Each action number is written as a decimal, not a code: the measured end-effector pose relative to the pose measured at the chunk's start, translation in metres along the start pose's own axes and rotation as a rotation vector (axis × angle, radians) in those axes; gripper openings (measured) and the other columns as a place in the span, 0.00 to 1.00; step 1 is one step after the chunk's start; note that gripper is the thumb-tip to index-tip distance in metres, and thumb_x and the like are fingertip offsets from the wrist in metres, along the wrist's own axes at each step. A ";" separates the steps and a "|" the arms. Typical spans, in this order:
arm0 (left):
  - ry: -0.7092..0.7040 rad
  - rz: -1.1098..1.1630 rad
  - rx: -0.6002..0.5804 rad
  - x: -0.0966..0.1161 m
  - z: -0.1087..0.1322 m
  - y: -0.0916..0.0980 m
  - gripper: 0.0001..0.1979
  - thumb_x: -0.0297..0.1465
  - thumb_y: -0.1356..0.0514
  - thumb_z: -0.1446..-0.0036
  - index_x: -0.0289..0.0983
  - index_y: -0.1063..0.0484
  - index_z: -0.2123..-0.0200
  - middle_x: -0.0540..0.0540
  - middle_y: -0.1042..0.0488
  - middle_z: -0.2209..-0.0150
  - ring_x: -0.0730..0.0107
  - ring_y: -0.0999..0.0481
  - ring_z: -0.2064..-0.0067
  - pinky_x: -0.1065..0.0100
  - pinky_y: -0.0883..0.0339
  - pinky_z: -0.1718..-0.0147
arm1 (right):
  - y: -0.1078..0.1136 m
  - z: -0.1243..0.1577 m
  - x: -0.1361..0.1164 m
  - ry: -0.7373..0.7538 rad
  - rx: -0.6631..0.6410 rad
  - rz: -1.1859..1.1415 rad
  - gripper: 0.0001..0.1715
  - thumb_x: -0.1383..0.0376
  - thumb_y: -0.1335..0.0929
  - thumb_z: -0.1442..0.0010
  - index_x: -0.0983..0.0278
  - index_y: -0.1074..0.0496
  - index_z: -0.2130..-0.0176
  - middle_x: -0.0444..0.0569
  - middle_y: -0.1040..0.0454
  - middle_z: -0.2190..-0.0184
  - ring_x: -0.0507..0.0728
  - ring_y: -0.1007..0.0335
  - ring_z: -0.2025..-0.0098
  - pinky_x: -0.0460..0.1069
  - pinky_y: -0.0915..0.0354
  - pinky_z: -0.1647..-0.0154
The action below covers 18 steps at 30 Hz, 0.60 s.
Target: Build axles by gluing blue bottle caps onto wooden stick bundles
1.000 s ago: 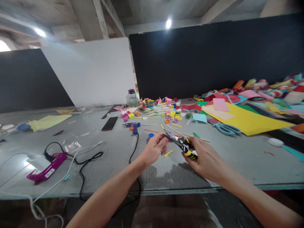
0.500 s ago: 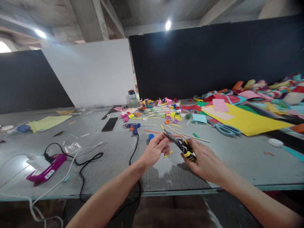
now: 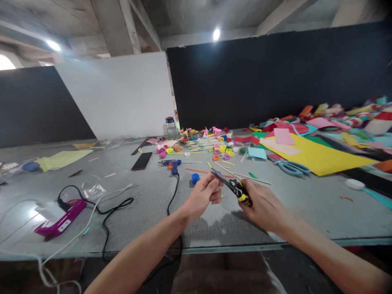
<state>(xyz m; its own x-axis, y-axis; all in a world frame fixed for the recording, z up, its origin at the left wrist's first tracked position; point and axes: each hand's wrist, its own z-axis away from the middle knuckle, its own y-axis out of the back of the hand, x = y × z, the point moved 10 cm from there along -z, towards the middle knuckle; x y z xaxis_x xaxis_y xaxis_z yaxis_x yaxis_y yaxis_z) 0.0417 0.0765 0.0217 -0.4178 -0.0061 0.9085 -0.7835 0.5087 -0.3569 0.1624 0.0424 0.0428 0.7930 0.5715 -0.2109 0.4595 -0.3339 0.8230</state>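
Note:
My left hand is closed in a pinch above the table, thumb against curled fingers. Whatever it grips is too small or hidden to make out. My right hand is wrapped round the yellow-and-black handles of dark-bladed scissors. Their tips reach left to the pinched fingertips of my left hand. Close beyond the tips are a short yellow strip and an orange stick. A blue bottle cap lies just past my left hand, and thin wooden sticks lie beyond my right.
A blue glue gun trails a black cord toward me. Left are a phone and a purple power strip. Coloured caps cluster at the back near a jar. Blue-handled scissors and yellow sheet lie right.
My left hand has shifted slightly right and now covers most of a yellow piece on the table. The scissors stay at its fingertips, their blades looking closer together.

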 end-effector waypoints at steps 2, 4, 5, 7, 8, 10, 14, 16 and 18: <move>0.014 0.003 0.001 -0.003 -0.001 -0.001 0.27 0.50 0.29 0.46 0.38 0.38 0.69 0.61 0.49 0.79 0.84 0.53 0.80 0.75 0.56 0.79 | -0.002 -0.001 -0.002 0.006 -0.012 -0.010 0.07 0.67 0.37 0.42 0.60 0.39 0.60 0.52 0.25 0.71 0.64 0.26 0.70 0.52 0.43 0.70; 0.006 0.004 0.018 -0.003 -0.002 0.000 0.27 0.51 0.28 0.47 0.38 0.39 0.69 0.61 0.48 0.79 0.84 0.53 0.80 0.75 0.57 0.79 | -0.002 -0.003 -0.004 0.018 -0.026 -0.028 0.08 0.67 0.37 0.42 0.60 0.38 0.60 0.50 0.25 0.72 0.63 0.26 0.70 0.51 0.43 0.70; -0.003 0.003 0.028 -0.002 -0.002 0.002 0.27 0.51 0.29 0.47 0.38 0.39 0.69 0.61 0.48 0.79 0.83 0.53 0.80 0.75 0.56 0.79 | 0.000 -0.005 -0.005 0.019 -0.024 -0.038 0.09 0.66 0.36 0.42 0.60 0.38 0.59 0.50 0.24 0.71 0.63 0.25 0.69 0.51 0.42 0.69; -0.020 -0.006 0.042 0.001 -0.002 0.004 0.26 0.51 0.29 0.46 0.38 0.36 0.67 0.61 0.48 0.79 0.82 0.52 0.80 0.75 0.53 0.79 | 0.005 -0.007 -0.001 0.003 -0.008 -0.057 0.10 0.65 0.37 0.39 0.61 0.38 0.56 0.51 0.23 0.67 0.63 0.25 0.66 0.52 0.40 0.67; -0.029 -0.010 0.047 0.004 -0.002 0.006 0.25 0.51 0.30 0.45 0.37 0.35 0.67 0.60 0.48 0.79 0.82 0.51 0.80 0.75 0.52 0.79 | 0.008 -0.008 0.002 -0.007 0.000 -0.065 0.10 0.64 0.37 0.38 0.61 0.38 0.55 0.52 0.23 0.65 0.63 0.25 0.64 0.52 0.39 0.66; -0.052 -0.016 0.060 0.008 -0.001 0.008 0.24 0.49 0.30 0.44 0.36 0.34 0.66 0.59 0.45 0.79 0.82 0.49 0.79 0.74 0.50 0.78 | 0.011 -0.009 0.008 -0.019 0.005 -0.078 0.10 0.62 0.38 0.35 0.62 0.37 0.53 0.54 0.24 0.62 0.63 0.25 0.63 0.53 0.37 0.64; -0.106 -0.019 0.081 0.016 0.000 0.009 0.24 0.47 0.28 0.46 0.36 0.33 0.66 0.58 0.41 0.77 0.82 0.45 0.78 0.73 0.48 0.76 | 0.010 -0.005 0.008 0.013 -0.025 -0.081 0.15 0.61 0.37 0.35 0.63 0.36 0.50 0.55 0.24 0.60 0.64 0.26 0.61 0.54 0.36 0.61; -0.123 -0.019 0.077 0.017 0.000 0.008 0.24 0.46 0.27 0.47 0.36 0.32 0.66 0.58 0.40 0.76 0.81 0.43 0.78 0.73 0.47 0.76 | 0.008 -0.003 0.005 0.029 -0.031 -0.069 0.16 0.62 0.37 0.36 0.64 0.37 0.49 0.56 0.25 0.60 0.65 0.27 0.60 0.54 0.36 0.61; -0.135 -0.018 0.068 0.019 -0.001 0.007 0.23 0.46 0.27 0.47 0.36 0.32 0.66 0.57 0.39 0.75 0.81 0.42 0.77 0.72 0.46 0.75 | 0.007 -0.003 0.003 0.032 -0.031 -0.058 0.16 0.63 0.37 0.37 0.64 0.37 0.50 0.56 0.25 0.60 0.65 0.27 0.60 0.54 0.37 0.62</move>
<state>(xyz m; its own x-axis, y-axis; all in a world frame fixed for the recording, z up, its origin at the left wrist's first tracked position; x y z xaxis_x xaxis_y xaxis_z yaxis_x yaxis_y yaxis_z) 0.0285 0.0806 0.0363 -0.4574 -0.1326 0.8793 -0.8190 0.4481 -0.3585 0.1672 0.0436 0.0495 0.7521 0.6128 -0.2424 0.4913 -0.2761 0.8261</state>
